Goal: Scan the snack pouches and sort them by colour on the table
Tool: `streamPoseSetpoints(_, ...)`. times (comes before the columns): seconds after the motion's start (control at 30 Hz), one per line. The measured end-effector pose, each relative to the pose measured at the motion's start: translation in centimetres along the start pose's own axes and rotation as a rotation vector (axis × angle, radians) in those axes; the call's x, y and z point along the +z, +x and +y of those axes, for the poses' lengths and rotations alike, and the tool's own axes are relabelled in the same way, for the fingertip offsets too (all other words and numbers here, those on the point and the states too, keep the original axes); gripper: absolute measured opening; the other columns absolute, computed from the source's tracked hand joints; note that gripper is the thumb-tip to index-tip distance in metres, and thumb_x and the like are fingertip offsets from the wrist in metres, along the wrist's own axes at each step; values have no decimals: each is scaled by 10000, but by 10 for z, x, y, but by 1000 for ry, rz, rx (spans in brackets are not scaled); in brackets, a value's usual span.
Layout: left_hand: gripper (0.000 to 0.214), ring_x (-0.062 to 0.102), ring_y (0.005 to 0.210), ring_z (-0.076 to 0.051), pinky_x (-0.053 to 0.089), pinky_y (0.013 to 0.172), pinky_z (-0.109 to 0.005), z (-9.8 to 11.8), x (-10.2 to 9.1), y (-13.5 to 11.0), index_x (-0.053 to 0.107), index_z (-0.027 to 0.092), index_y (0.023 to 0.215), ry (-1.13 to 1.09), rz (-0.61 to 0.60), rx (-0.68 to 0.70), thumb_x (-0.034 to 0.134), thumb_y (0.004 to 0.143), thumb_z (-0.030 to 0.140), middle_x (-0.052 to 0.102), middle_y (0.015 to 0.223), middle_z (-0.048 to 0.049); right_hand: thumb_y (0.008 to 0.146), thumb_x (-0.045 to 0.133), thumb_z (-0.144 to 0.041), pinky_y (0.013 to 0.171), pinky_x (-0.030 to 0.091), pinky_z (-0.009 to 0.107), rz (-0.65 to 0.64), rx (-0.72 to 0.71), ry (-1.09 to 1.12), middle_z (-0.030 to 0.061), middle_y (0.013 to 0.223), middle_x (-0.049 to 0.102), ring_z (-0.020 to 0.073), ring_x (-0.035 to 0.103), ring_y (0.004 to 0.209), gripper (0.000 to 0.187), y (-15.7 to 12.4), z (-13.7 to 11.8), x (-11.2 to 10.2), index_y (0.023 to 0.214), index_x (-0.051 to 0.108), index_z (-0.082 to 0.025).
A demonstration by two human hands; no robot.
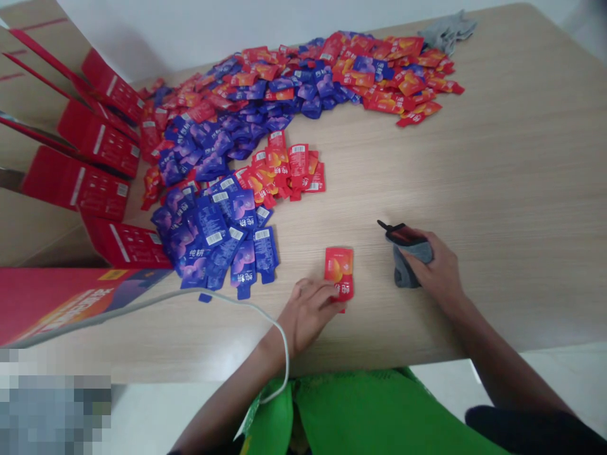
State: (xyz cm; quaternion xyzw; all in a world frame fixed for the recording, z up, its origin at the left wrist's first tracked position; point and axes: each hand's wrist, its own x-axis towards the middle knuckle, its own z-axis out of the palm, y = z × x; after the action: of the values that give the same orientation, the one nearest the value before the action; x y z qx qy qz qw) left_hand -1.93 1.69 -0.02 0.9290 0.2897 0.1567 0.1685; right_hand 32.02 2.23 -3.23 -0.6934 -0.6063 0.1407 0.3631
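A flat red carton (339, 265) with an orange picture and white characters lies on the table in front of me. The fingers of my left hand (310, 309) are pressed together over its lower part and hold it against the tabletop. To the right, my right hand (439, 268) grips a bunched grey cloth (406, 272). A dark reddish, black-edged part with a thin black tip shows at the top of this bundle; I cannot make out what it is. The right hand stands apart from the carton.
Flat blue cartons (244, 259) and red cartons (298, 164) lie in overlapping heaps at left. Behind stretches a long pile of red and blue sachets (284, 82). Open red boxes (102, 189) line the left edge. A white cable (246, 303) crosses my left forearm. Another grey cloth (448, 31) lies far back.
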Motion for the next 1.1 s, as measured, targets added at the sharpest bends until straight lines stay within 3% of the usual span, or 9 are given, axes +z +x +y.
streamPoseSetpoints(0.17, 301, 564, 1368, -251, 406, 1138, -460, 18, 15, -25, 668, 260, 1319, 36, 46, -38, 647, 1042, 374, 670, 1409, -69, 904, 665, -383, 912, 584, 538, -131, -189, -75, 114, 1197, 751, 342, 722, 1086, 405, 17, -12, -4, 1284, 643, -247)
streamPoseSetpoints(0.33, 296, 604, 1340, -245, 498, 1118, -414, 32, 28, -26, 672, 193, 1303, 56, 152, 12, 649, 1041, 329, 692, 1379, -94, 881, 650, -297, 922, 565, 477, -144, -414, -32, 117, 1195, 731, 315, 694, 1077, 446, 26, -63, 4, 1320, 606, -232)
streamPoseSetpoints(0.43, 269, 665, 1264, -243, 544, 1094, -404, 32, 38, -27, 684, 160, 1272, 39, 170, 6, 647, 1040, 291, 723, 1320, -108, 876, 641, -267, 948, 542, 457, -312, -662, -23, 129, 1201, 726, 303, 666, 1092, 465, 13, -88, 23, 1333, 599, -198)
streamPoseSetpoints(0.53, 208, 741, 1107, -208, 591, 1040, -380, 30, 44, -31, 702, 172, 1228, 28, 171, -3, 634, 1042, 236, 768, 1227, -86, 883, 674, -290, 920, 534, 443, -521, -843, -98, 108, 1163, 738, 284, 657, 1026, 423, 0, -92, 48, 1295, 638, -198)
streamPoseSetpoints(0.6, 248, 719, 1191, -215, 581, 1080, -391, 29, 46, -34, 685, 165, 1280, 27, 151, 12, 622, 1045, 212, 751, 1286, -97, 893, 691, -307, 909, 530, 437, -556, -857, -132, 103, 1146, 741, 275, 653, 1002, 393, 2, -86, 61, 1269, 661, -198)
streamPoseSetpoints(0.7, 342, 611, 1377, -239, 526, 1174, -424, 29, 46, -36, 629, 131, 1386, 31, 130, 41, 593, 1052, 194, 691, 1398, -127, 890, 717, -308, 944, 521, 443, -508, -814, -153, 124, 1166, 732, 288, 650, 1063, 419, 22, -79, 73, 1285, 662, -181)
streamPoseSetpoints(0.93, 336, 588, 1401, -270, 521, 1187, -436, 30, 48, -38, 637, 101, 1367, 60, 136, 45, 594, 1039, 159, 662, 1439, -122, 885, 711, -242, 995, 505, 483, -389, -694, -326, 147, 1269, 698, 339, 623, 1160, 487, 97, -84, 76, 1361, 624, -187)
streamPoseSetpoints(1.0, 328, 591, 1399, -259, 520, 1187, -428, 31, 47, -37, 639, 111, 1364, 44, 147, 32, 584, 1043, 153, 670, 1432, -109, 893, 692, -257, 994, 508, 493, -290, -636, -298, 144, 1290, 692, 345, 624, 1164, 492, 100, -89, 65, 1374, 611, -196)
streamPoseSetpoints(1.1, 320, 610, 1378, -246, 519, 1187, -425, 33, 45, -35, 639, 120, 1358, 23, 158, 14, 572, 1047, 149, 690, 1404, -108, 905, 676, -301, 985, 518, 476, -220, -640, -170, 127, 1273, 704, 327, 640, 1142, 478, 71, -100, 45, 1369, 606, -215)
